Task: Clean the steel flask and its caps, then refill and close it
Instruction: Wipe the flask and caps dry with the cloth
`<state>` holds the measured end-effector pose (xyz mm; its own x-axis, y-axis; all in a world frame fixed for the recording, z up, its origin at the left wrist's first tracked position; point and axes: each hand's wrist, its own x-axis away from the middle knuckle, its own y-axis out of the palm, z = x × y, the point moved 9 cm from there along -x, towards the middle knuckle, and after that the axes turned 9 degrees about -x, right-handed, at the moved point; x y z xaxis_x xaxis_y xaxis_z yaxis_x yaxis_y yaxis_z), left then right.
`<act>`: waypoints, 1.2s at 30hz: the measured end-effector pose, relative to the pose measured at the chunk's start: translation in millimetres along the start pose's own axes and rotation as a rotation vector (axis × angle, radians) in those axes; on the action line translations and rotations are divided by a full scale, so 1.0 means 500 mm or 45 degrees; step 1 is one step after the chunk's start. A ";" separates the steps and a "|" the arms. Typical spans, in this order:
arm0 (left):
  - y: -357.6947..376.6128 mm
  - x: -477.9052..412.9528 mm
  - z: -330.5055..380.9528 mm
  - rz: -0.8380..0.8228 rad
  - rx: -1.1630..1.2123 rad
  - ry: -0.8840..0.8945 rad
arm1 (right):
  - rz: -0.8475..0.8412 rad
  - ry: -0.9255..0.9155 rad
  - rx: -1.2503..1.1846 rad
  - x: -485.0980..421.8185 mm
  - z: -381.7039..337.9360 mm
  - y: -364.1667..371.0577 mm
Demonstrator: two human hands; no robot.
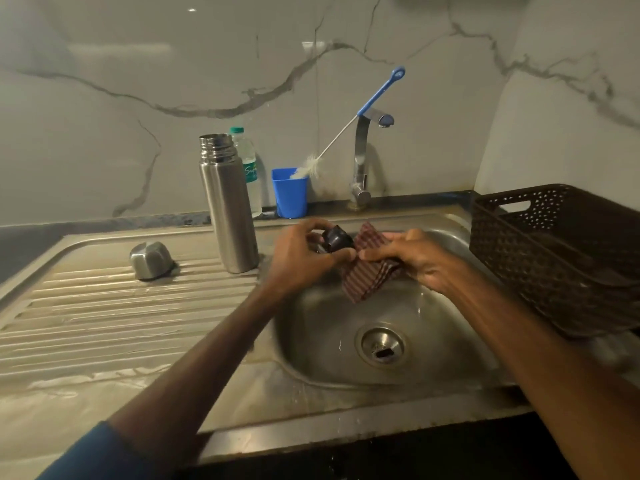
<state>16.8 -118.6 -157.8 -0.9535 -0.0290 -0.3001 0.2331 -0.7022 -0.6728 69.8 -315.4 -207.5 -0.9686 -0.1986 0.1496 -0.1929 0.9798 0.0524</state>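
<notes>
Left grip (304,259): curled round a dark cap (338,239). Right grip (417,261): pinched a checked cloth (369,275) beside it. Flask (228,209): upright, uncapped, left of both.

- The dark cap (337,239) is partly covered by the fingers of the left hand (301,258);
- the checked cloth (367,277) is partly concealed under the right hand (415,258) gripping it;
- the water bottle (250,168) is largely masked by the steel flask (227,202); its label cannot be read in full;
- the brown basket (554,258) is cut off by the right edge;
- a small dark object in the drain (381,341) cannot be identified.
</notes>
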 end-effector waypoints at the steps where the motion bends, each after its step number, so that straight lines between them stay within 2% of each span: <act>1: 0.013 -0.003 -0.004 0.010 -0.016 0.021 | 0.033 -0.001 0.027 -0.005 0.007 -0.007; 6: 0.016 0.008 -0.037 0.166 -0.001 0.058 | 0.150 -0.174 0.016 -0.004 0.004 0.010; 11: -0.005 0.013 -0.073 0.290 0.360 -0.128 | 0.183 -0.301 -0.106 0.006 -0.011 0.031; 14: 0.000 0.011 -0.070 0.270 0.337 -0.094 | 0.207 -0.321 -0.108 0.006 -0.007 0.032; 19: 0.015 0.005 -0.062 0.121 0.351 -0.048 | 0.288 -0.405 -0.078 0.005 -0.010 0.018; 22: 0.016 0.001 -0.066 0.108 0.390 -0.067 | 0.275 -0.630 0.027 0.032 -0.049 0.030; 25: 0.001 -0.003 -0.082 0.154 0.399 -0.111 | 0.135 -0.967 0.276 0.071 -0.095 0.072; 28: -0.012 -0.006 -0.091 0.183 0.346 -0.118 | 0.082 -1.139 0.554 0.088 -0.095 0.113; 30: -0.014 -0.005 -0.084 0.181 0.278 -0.090 | 0.085 -1.192 0.662 0.094 -0.095 0.128; 32: -0.014 -0.002 -0.069 0.159 0.198 -0.030 | 0.037 -1.195 0.624 0.092 -0.099 0.129; 36: -0.007 0.001 -0.043 0.118 0.061 0.113 | 0.013 -1.019 0.478 0.068 -0.090 0.104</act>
<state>19.7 -100.6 -170.2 -0.9071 -0.0334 -0.4195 0.3077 -0.7328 -0.6069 34.1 -272.4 -155.1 -0.7627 -0.2524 -0.5955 -0.0859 0.9521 -0.2935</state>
